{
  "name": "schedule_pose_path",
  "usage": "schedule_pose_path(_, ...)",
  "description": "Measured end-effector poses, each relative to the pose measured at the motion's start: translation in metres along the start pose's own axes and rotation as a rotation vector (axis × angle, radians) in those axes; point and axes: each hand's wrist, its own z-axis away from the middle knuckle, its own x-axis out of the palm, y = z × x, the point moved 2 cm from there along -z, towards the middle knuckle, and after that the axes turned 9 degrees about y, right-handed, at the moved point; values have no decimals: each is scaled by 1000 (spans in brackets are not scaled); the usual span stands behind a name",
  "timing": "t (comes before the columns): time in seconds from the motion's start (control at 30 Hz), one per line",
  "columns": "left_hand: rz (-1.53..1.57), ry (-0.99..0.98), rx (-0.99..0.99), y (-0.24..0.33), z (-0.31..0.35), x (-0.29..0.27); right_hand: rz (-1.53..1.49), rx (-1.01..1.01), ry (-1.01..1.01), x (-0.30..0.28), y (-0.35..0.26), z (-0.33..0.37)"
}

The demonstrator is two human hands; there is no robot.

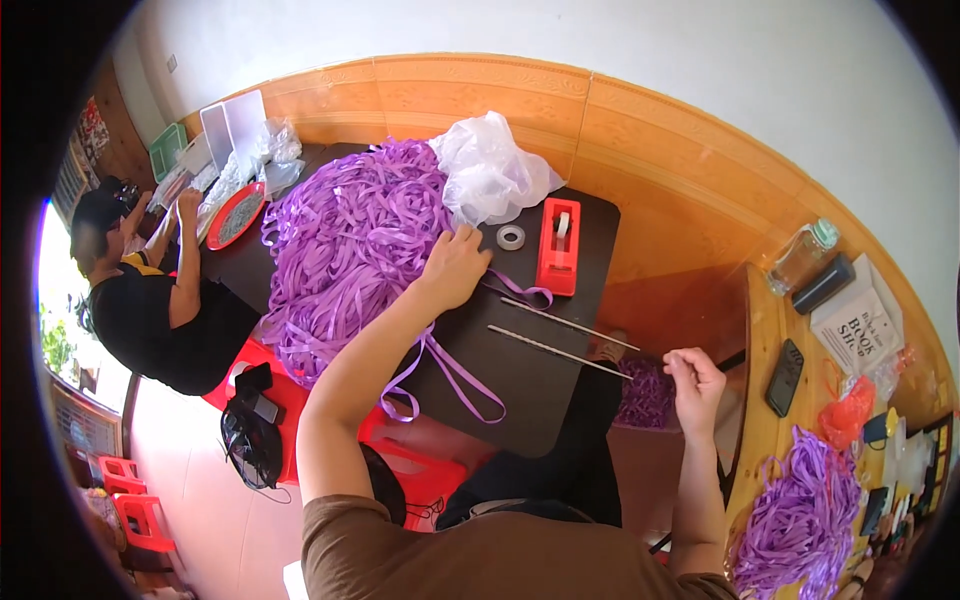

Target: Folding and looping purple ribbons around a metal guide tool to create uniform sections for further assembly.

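A large heap of purple ribbon (350, 240) covers much of the dark table (545, 400). At the heap's right edge my left hand (457, 268) is closed, with curled fingers on purple ribbon; a loose ribbon curls out beside it. To the right of the table edge, my right hand (695, 388) is raised in a pinch; whatever is between its fingertips is too small to make out. Two thin pale sticks (560, 352) lie side by side, jutting past the table edge toward my right hand. A red tape dispenser (558, 255) and a tape roll (510, 237) are beyond my left hand.
A white plastic bag (490, 170) lies behind the heap. At far left another person (160, 310) works by a red plate (237, 215). A wooden side table (745, 490) holds more ribbon (800, 510), a phone (785, 377) and a bottle (803, 255). Red stools (420, 475) stand below.
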Motion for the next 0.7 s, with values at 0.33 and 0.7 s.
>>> schedule_pose_path(0.33,531,75,-167,-11,-20,-6,-71,-51,-51,0,-37,14)
schedule_pose_path(0.7,595,-142,-137,-4,-7,16,-91,-97,-122,8,-43,29)
